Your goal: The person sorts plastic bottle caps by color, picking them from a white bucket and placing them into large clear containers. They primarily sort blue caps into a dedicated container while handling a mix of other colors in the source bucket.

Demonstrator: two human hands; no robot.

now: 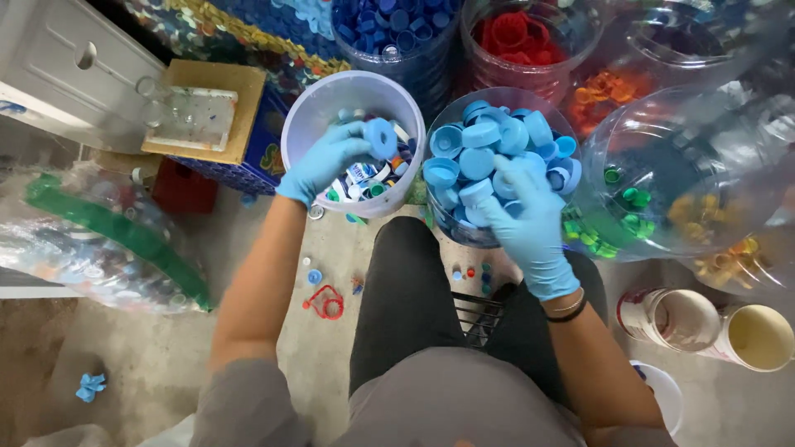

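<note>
Both my hands wear light blue gloves. My left hand (327,161) reaches into a white bucket (308,108) of mixed bottle caps and grips a light blue cap (380,137) at its fingertips. My right hand (530,217) rests on a heap of light blue caps (476,157) filling a clear container (451,225) just right of the bucket; whether it holds any cap is hidden.
Clear jars of dark blue caps (397,25), red caps (513,37), orange caps (609,87) and green and yellow caps (638,199) ring the far side. A plastic bag (91,240) lies left. Loose caps (468,273) dot the concrete floor. Two cups (712,323) lie at right.
</note>
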